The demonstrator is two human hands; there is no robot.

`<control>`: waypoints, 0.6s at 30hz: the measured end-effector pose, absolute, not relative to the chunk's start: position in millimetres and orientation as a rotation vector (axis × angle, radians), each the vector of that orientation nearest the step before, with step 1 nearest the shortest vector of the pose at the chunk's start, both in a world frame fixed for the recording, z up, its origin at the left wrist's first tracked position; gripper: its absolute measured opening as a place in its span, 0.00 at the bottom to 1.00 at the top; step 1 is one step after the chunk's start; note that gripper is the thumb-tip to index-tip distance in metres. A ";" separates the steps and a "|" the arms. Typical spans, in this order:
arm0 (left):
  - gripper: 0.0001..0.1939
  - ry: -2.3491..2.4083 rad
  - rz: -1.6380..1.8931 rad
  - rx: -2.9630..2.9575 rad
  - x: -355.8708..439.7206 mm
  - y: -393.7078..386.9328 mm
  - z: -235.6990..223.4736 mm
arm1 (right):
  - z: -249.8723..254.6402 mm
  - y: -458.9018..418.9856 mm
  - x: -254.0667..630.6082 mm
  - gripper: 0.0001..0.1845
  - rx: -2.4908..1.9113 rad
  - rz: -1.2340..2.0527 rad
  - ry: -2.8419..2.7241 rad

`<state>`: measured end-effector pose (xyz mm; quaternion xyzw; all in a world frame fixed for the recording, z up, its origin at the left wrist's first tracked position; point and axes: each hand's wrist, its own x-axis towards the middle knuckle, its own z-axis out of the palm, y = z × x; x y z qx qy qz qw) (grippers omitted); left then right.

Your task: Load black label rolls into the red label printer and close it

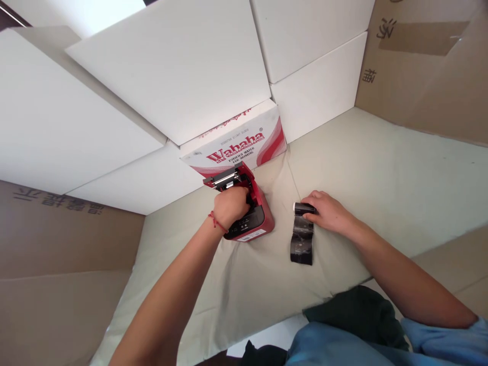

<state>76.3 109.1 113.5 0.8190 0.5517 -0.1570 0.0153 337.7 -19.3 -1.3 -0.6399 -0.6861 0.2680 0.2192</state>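
The red-and-black printer (pixel 244 222) sits right under the left hand (pixel 232 206), its lid (pixel 227 178) raised just beyond the knuckles. That hand's fingers are down inside, so from here I can't tell whether they grip anything; a red cord (pixel 217 222) circles the wrist. Well apart from it, the right hand (pixel 326 211) pinches a black roll (pixel 304 208) between thumb and fingers, the loose strip (pixel 301 249) lying toward the person's body. Under both hands spreads the worktop (pixel 263 290), wrinkled and pale. Past the left hand, behind the lid, stands a Wahaha box (pixel 238 145), then white panels (pixel 171 66); brown cardboard (pixel 430 81) rises beyond the right hand.
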 end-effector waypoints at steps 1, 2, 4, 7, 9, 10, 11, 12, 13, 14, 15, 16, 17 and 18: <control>0.15 1.733 -0.450 2.552 75.4 106.2 113.2 | -0.8 -20.1 337.1 0.17 -1.778 0.733 -1.905; 0.16 1.760 -0.395 2.560 73.8 101.9 112.5 | -0.2 -21.0 336.3 0.18 -1.791 0.727 -1.908; 0.16 1.834 -0.235 2.575 69.0 89.5 110.5 | 0.7 -22.5 333.8 0.17 -1.829 0.726 -1.905; 0.12 1.948 -0.018 2.538 59.6 64.4 110.9 | 1.8 -23.8 329.2 0.17 -1.858 0.737 -1.880; 0.12 2.020 0.206 2.527 53.2 46.6 117.4 | 3.3 -24.0 326.6 0.17 -1.845 0.738 -1.839; 0.12 2.021 0.353 2.542 50.4 38.0 122.6 | 4.6 -23.9 325.7 0.17 -1.832 0.735 -1.807; 0.12 1.995 0.529 2.559 48.1 29.5 128.6 | 6.1 -23.7 325.6 0.17 -1.814 0.732 -1.762; 0.12 1.922 0.701 2.571 46.7 21.0 134.6 | 7.6 -23.4 326.3 0.17 -1.790 0.729 -1.698; 0.12 1.811 0.853 2.579 46.5 12.6 139.8 | 8.9 -23.1 328.4 0.17 -1.760 0.721 -1.612; 0.11 1.676 0.974 2.583 47.7 4.3 143.5 | 9.9 -22.7 332.0 0.18 -1.727 0.703 -1.502; 0.11 1.534 0.985 2.581 50.8 -3.9 144.8 | 10.4 -22.3 337.4 0.19 -1.690 0.670 -1.367; 0.12 1.416 0.936 2.581 55.6 -11.5 143.5 | 10.3 -21.8 344.5 0.20 -1.648 0.628 -1.222; 0.13 1.303 0.876 2.597 62.2 -18.3 139.4 | 9.6 -21.2 353.1 0.21 -1.597 0.610 -1.103; 0.12 1.239 0.778 2.619 70.5 -23.8 132.8 | 8.6 -20.5 362.7 0.21 -1.535 0.589 -0.983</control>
